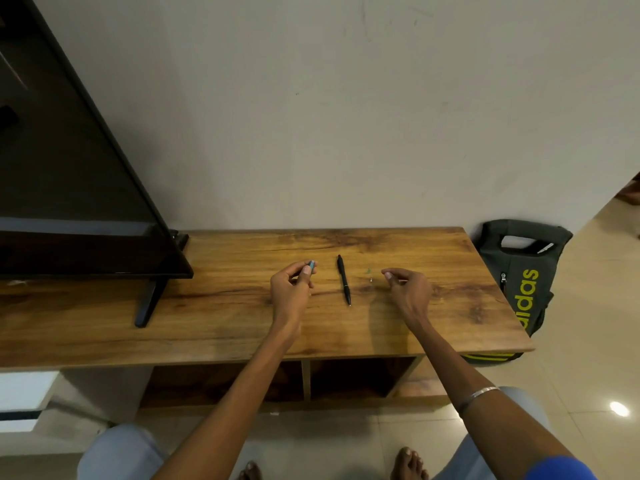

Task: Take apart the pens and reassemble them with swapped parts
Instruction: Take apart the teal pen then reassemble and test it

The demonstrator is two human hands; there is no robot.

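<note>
A black pen lies whole on the wooden table, between my two hands, its tip toward me. My left hand pinches a small light-blue pen part between thumb and fingers, just left of the black pen. My right hand hovers right of the pen, thumb and fingers curled close together; whether it pinches a thin part I cannot tell. A tiny pale, greenish piece lies on the table between the black pen and my right hand.
A black TV on a stand fills the table's left side. A dark bag with yellow lettering leans against the wall past the table's right edge. Open shelves sit under the tabletop.
</note>
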